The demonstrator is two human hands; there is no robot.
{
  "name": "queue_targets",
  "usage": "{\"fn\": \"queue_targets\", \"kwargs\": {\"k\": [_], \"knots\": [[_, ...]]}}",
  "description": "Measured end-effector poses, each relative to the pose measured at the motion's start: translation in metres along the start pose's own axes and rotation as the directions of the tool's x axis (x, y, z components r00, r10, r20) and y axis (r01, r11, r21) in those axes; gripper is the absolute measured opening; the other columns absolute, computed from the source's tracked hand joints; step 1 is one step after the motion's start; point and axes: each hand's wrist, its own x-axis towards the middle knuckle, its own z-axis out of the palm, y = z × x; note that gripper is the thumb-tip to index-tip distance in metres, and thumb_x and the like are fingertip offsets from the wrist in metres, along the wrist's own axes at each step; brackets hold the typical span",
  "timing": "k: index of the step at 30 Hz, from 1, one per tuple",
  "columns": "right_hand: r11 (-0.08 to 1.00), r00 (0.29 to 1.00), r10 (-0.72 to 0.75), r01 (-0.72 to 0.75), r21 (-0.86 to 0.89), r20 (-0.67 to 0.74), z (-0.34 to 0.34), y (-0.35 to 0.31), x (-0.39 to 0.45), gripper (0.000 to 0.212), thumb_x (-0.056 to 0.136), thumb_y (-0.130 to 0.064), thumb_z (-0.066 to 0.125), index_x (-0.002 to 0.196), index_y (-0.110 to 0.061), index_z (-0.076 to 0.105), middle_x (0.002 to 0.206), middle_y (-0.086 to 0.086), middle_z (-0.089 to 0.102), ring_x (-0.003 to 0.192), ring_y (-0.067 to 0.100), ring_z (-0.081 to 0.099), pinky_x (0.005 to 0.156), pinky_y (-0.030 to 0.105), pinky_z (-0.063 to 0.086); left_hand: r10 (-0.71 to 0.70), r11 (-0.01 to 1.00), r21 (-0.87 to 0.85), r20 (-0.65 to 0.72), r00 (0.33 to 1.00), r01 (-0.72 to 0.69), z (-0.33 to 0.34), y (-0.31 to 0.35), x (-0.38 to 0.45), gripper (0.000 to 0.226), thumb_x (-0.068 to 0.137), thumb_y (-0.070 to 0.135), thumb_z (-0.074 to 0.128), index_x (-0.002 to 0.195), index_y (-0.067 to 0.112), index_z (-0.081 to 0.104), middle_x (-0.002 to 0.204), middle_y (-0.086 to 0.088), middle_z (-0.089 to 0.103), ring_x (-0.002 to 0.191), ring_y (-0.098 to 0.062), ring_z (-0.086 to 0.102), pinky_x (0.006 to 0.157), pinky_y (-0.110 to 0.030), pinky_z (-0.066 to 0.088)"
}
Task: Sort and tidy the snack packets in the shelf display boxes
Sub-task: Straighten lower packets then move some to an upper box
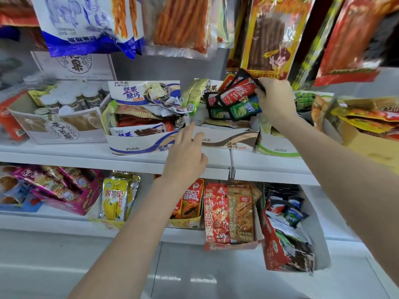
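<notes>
right hand [275, 98] grips fan of red and green packets [234, 100] above middle box [228, 140] on upper shelf [86, 155]. left hand [186, 155] open, fingers relaxed, at box's front lip, contact unclear. advice: steady box with left hand, square fan into one stack, split red from green, lower upright into box; loose grip risks spill onto shelf.

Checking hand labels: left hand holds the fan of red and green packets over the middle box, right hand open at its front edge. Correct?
Swapped. In the head view the right hand grips the packets over the middle box; the left hand is open at its front edge.
</notes>
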Motion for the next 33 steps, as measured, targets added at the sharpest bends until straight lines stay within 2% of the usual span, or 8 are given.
{"fn": "queue_targets", "kwargs": {"k": [7,12,16,19,23,26,29,33], "knots": [[0.985,0.985,0.008,0.022,0.170,-0.174,-0.062,0.011,-0.007,0.021,0.093,-0.012,0.050,0.097,0.004,0.063,0.076,0.013,0.058,0.065,0.023,0.045,0.049,0.018,0.031,0.030,0.971,-0.229,-0.172,0.985,-0.070,-0.008,0.015,0.001,0.041,0.092,0.011,0.047,0.133,0.014,0.044,0.147,-0.003,0.029,0.134,-0.020,0.029,0.104,-0.031,0.030],[0.977,0.989,-0.145,0.137,0.164,0.041,-0.106,0.030,-0.038,0.026,0.089,-0.015,0.060,0.097,0.009,0.064,0.093,0.020,0.069,0.080,0.033,0.062,0.072,0.043,0.050,-0.021,0.958,-0.285,-0.207,0.978,-0.040,-0.007,0.016,0.006,0.034,0.094,0.010,0.044,0.127,0.008,0.048,0.129,-0.007,0.048,0.114,-0.024,0.048,0.086,-0.029,0.037],[0.967,0.935,-0.253,0.247,0.057,0.249,-0.109,0.034,-0.061,0.014,0.086,-0.009,0.063,0.082,0.004,0.064,0.076,0.014,0.064,0.063,0.021,0.051,0.053,0.028,0.031,0.100,0.968,-0.217,-0.140,0.985,-0.129,0.008,0.020,0.022,0.035,0.091,0.017,0.053,0.126,0.012,0.052,0.130,-0.008,0.052,0.122,-0.025,0.043,0.098,-0.033,0.033],[0.963,0.880,-0.262,0.264,0.049,0.396,-0.096,0.039,-0.076,0.011,0.087,-0.008,0.061,0.087,0.002,0.064,0.074,0.014,0.064,0.064,0.024,0.055,0.053,0.028,0.038,0.156,0.977,-0.121,-0.149,0.976,-0.174,0.011,0.032,0.039,0.040,0.091,0.024,0.055,0.130,0.021,0.051,0.133,-0.002,0.051,0.123,-0.024,0.040,0.100,-0.035,0.029],[0.968,0.880,-0.249,0.218,0.122,0.405,-0.090,0.046,-0.090,0.018,0.087,-0.006,0.061,0.069,-0.009,0.058,0.055,-0.015,0.042,0.049,-0.005,0.032,0.048,0.013,0.020,0.185,0.983,0.019,0.015,0.983,-0.185,0.001,0.041,0.069,0.036,0.089,0.013,0.057,0.124,0.021,0.058,0.129,-0.006,0.052,0.114,-0.028,0.049,0.095,-0.039,0.042],[0.971,0.892,-0.233,0.194,0.139,0.388,-0.090,0.053,-0.087,0.013,0.089,-0.008,0.059,0.077,-0.007,0.061,0.057,-0.015,0.041,0.051,0.000,0.034,0.048,0.011,0.023,0.102,0.995,-0.001,0.068,0.992,-0.103,-0.017,0.038,0.085,0.020,0.086,0.013,0.062,0.105,0.012,0.069,0.107,-0.009,0.066,0.100,-0.026,0.058,0.088,-0.033,0.044],[0.976,0.903,-0.218,0.193,0.104,0.371,-0.090,0.060,-0.085,0.019,0.090,-0.014,0.057,0.099,0.003,0.063,0.081,0.009,0.065,0.065,0.016,0.047,0.049,0.020,0.026,0.033,0.998,-0.059,-0.020,0.999,-0.034,-0.037,0.036,0.092,0.019,0.087,0.017,0.063,0.101,0.007,0.071,0.102,-0.009,0.068,0.092,-0.021,0.058,0.082,-0.031,0.042],[0.984,0.931,-0.174,0.152,0.093,0.320,-0.091,0.066,-0.085,0.030,0.090,-0.013,0.058,0.115,0.004,0.060,0.108,0.018,0.065,0.094,0.029,0.060,0.065,0.027,0.033,-0.136,0.938,-0.347,-0.397,0.908,-0.012,-0.067,0.050,0.092,0.015,0.093,0.019,0.053,0.099,0.009,0.061,0.097,-0.005,0.064,0.092,-0.019,0.058,0.077,-0.029,0.044]]}}
